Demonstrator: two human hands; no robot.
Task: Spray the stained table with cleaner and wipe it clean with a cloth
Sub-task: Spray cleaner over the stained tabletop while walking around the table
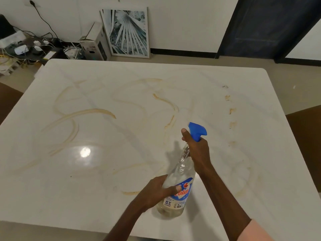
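Observation:
A clear spray bottle (178,173) with a blue trigger head and a blue label is held tilted over the white marble table (104,197), nozzle pointing away toward the far side. My left hand (156,190) grips the bottle's lower body. My right hand (196,146) is wrapped around its neck just under the blue head. Brown smeared stains (86,113) curve across much of the tabletop, with small blotches (231,110) in a line toward the right. No cloth is in view.
Brown chairs stand at the table's left edge (8,100) and right edge (305,140). Beyond the far edge, a framed leaf picture (126,32) and a cardboard box (93,42) lean at the wall, with cables and chargers (34,47) to the left.

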